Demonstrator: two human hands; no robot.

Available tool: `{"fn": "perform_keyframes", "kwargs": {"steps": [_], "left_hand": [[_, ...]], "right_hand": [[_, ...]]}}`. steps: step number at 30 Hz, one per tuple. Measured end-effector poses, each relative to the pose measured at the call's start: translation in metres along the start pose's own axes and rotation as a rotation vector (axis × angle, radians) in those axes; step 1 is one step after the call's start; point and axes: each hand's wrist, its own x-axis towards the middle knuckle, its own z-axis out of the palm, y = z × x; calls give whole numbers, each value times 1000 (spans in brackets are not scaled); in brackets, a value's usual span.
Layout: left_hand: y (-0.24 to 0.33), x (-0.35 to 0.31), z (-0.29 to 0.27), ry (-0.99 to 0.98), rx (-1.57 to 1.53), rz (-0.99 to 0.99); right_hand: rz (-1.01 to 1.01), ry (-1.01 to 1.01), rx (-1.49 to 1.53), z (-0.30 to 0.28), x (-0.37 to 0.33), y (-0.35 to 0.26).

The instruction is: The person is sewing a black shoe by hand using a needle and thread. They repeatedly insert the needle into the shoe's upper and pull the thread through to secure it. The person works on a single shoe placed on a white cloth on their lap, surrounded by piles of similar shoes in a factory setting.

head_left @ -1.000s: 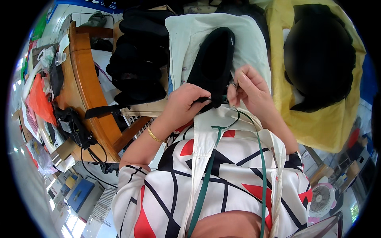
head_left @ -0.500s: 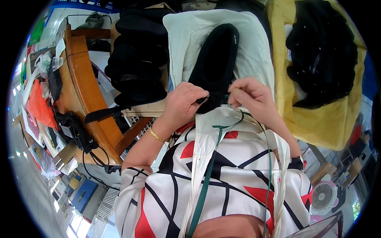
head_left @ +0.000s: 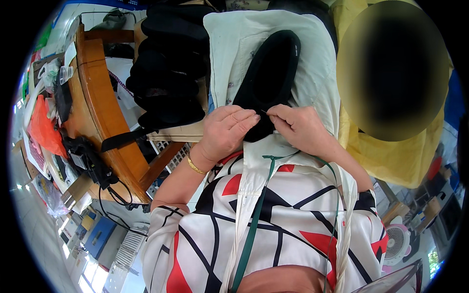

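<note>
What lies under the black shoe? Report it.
The black shoe rests on a white cloth, visible on both sides. Directly beneath, the shoe covers everything; near the toe, the left hand and right hand hide more.

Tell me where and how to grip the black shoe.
Pinch the shoe by its far rim, thumb inside, probably best from the far side: its opening faces up and that end is free over the white cloth, while the left hand and right hand crowd the near end.

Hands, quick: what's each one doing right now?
Left hand: closed on the black shoe.
Right hand: closed, pinching something thin, too small to identify.
</note>
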Motion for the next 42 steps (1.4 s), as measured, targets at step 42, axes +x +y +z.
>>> {"fn": "perform_keyframes", "kwargs": {"steps": [42], "left_hand": [[8,-6,11,24,-138,-160]], "right_hand": [[99,-73,169,16,24,0]]}}
